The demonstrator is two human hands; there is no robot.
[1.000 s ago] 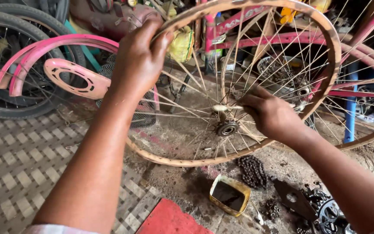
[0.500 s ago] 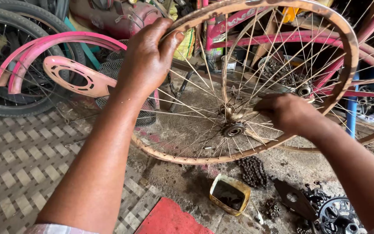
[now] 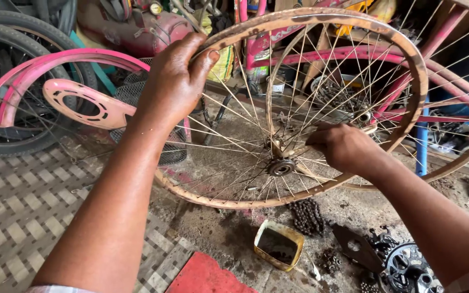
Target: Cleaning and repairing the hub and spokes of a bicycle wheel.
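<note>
The rusty wheel rim [image 3: 299, 21] is gripped at its top by the left hand [image 3: 172, 81], fingers closed. At the hub [image 3: 281, 167], the right hand [image 3: 343, 147] is closed; its contents cannot be told. Fingers could be pinched between spokes [image 3: 234, 108] if the rim slips.

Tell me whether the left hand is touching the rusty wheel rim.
Touching. The head view shows the left hand wrapped over the top of the rusty wheel rim, thumb and fingers closed around it with no gap.
</note>
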